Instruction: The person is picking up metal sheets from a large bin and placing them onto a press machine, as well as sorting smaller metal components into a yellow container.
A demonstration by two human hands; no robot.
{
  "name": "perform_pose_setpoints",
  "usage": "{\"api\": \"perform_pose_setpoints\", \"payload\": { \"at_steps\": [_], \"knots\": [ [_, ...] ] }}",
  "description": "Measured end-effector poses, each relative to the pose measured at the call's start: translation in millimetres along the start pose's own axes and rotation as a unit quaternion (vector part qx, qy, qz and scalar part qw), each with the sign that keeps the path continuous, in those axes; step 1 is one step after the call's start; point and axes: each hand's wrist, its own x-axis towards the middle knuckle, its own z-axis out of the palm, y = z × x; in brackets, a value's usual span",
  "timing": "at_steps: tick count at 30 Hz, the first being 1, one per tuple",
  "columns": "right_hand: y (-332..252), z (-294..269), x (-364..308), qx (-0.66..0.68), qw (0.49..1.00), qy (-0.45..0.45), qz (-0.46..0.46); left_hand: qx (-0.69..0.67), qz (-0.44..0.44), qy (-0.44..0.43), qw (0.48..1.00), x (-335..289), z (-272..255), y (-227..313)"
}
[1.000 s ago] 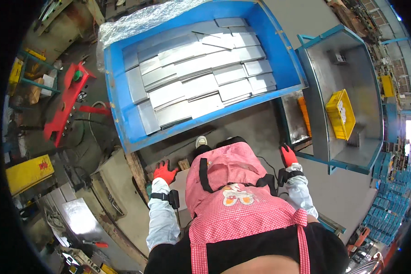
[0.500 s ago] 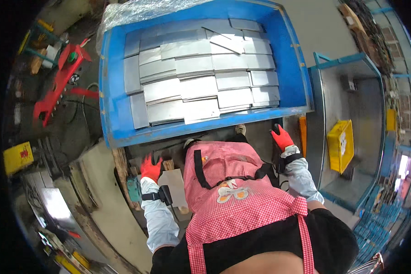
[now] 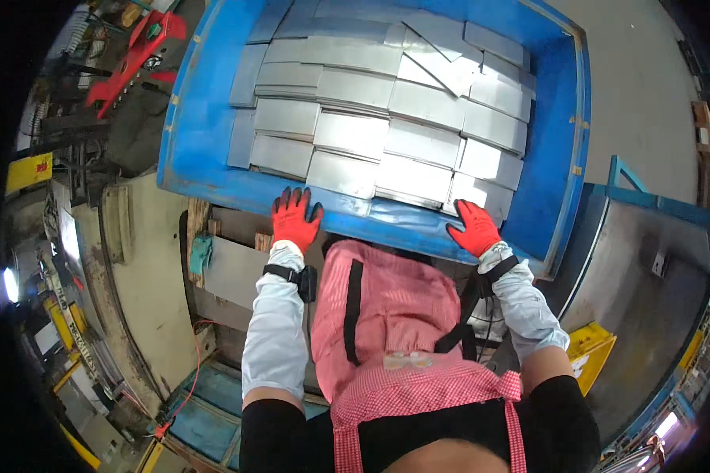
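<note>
A large blue bin (image 3: pixel 205 102) stands before me, filled with rows of flat grey metal plates (image 3: pixel 351 134) that overlap one another. My left hand (image 3: pixel 296 222), in a red glove with dark fingertips, lies on the bin's near rim with its fingers spread. Farther right along that rim, my right hand (image 3: pixel 476 230) wears a matching glove; its fingers are apart, and the fingertips reach the nearest plates. Neither hand holds anything. Two thin dark lines cross the plates toward the back right, perhaps strips or raised plate edges.
To the right stands a metal trough (image 3: pixel 639 268) with a yellow crate (image 3: pixel 592 355) in its near part. Red equipment (image 3: pixel 138 59) is at the far left. A grey sheet (image 3: pixel 233 272) and a teal cloth-like thing (image 3: pixel 200 254) lie left of my left hand.
Both hands have gone forward from beside my body onto the bin's near rim. My view has shifted, and the bin now appears closer.
</note>
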Motion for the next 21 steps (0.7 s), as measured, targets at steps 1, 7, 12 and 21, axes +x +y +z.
{"api": "perform_pose_setpoints", "payload": {
  "at_steps": [1,7,12,21],
  "knots": [
    [2,-2,11,-0.017,0.999,-0.027,-0.014,-0.002,-0.033,-0.025,0.999,10,5,11],
    [-3,42,89,-0.15,0.974,-0.103,-0.132,0.044,-0.101,0.023,0.994,31,47,35],
    [-20,134,156,-0.236,0.937,-0.166,-0.196,0.011,-0.115,0.029,0.993,36,43,37],
    [-4,314,264,-0.256,0.905,-0.034,-0.338,-0.028,-0.098,0.045,0.994,51,43,31]
  ]
}}
